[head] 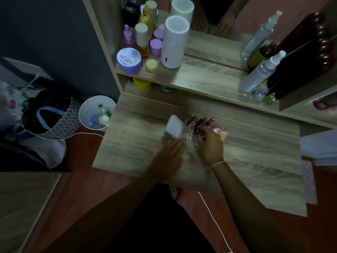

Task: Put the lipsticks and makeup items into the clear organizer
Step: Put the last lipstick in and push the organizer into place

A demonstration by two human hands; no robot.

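Note:
The clear organizer stands on the wooden vanity top, hard to make out in the dim light. A white box leans in its left part, and several dark lipstick tubes stick up from its far side. My left hand lies flat against the organizer's near left side, fingers together. My right hand pinches a small dark lipstick over the organizer's right part. A pink and orange makeup sponge lies just right of that hand.
A raised shelf behind holds a white cylinder device, purple jars, bottles and spray bottles. A white bin and bags sit on the floor at left. A white cable runs below the table edge.

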